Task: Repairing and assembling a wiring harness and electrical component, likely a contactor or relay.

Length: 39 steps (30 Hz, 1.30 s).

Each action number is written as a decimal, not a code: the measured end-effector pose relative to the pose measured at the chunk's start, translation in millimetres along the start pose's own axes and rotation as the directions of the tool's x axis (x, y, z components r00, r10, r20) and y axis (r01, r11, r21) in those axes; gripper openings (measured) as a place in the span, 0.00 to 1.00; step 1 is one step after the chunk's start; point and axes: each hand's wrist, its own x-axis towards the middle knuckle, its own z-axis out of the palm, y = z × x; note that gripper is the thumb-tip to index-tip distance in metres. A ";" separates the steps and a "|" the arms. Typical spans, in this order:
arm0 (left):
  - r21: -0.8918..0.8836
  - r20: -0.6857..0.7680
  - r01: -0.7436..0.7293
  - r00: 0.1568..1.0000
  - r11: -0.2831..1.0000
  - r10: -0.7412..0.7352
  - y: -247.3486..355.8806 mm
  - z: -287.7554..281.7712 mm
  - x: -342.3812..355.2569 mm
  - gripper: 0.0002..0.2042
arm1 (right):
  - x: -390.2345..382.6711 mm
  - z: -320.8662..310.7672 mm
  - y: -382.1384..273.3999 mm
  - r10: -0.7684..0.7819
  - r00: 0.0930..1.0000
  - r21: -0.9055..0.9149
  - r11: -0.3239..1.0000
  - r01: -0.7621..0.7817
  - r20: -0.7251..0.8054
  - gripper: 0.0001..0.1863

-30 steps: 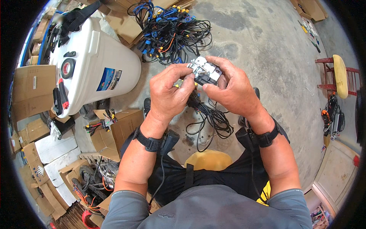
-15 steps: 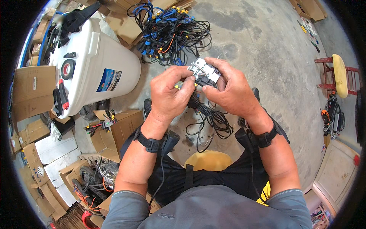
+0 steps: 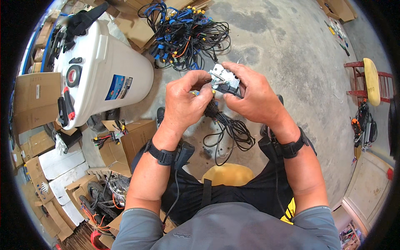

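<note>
Floor (image 3: 300, 91): grey concrete; blue-black cable heap (image 3: 189, 39) ahead.
Silver-and-black part (image 3: 225, 79): raised between both hands.
Right hand (image 3: 255, 95): closed round part's right side.
Left hand (image 3: 183, 99): thumb and forefinger slightly apart at its left edge; grip can't tell.
Progress: metal and black sections together, not set down; remaining work unclear.

Metal-and-black part (image 3: 225, 78), partly covered
The right hand (image 3: 255, 93) hides its right end; what the left hand (image 3: 183, 99) pinches, if anything, is too small to tell. On the floor (image 3: 300, 83), the far end of the cable bundle (image 3: 230, 131) is partly hidden behind the hands; at the far right corner, a cardboard box (image 3: 342, 10) is cut off.
</note>
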 end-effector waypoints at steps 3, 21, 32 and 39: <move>0.016 -0.016 -0.003 1.000 1.000 0.004 -1.7 0.5 0.0 0.10 | 0.2 -0.3 -1.6 -0.025 1.000 -0.035 0.999 0.025 -0.004 0.32; 0.077 -0.040 -0.071 0.996 0.995 0.074 -3.8 0.7 0.1 0.15 | 1.4 -1.2 -6.6 -0.093 0.995 -0.057 0.994 0.090 -0.048 0.28; 0.133 -0.102 -0.123 0.985 0.983 0.137 -4.5 -0.7 2.3 0.15 | 3.0 -3.5 -16.3 0.047 0.998 0.019 0.999 -0.047 -0.031 0.32; 0.096 -0.098 -0.153 0.982 0.984 0.162 -4.3 -0.8 1.9 0.15 | 2.8 -1.7 -10.9 0.085 0.996 -0.030 0.996 -0.086 -0.026 0.34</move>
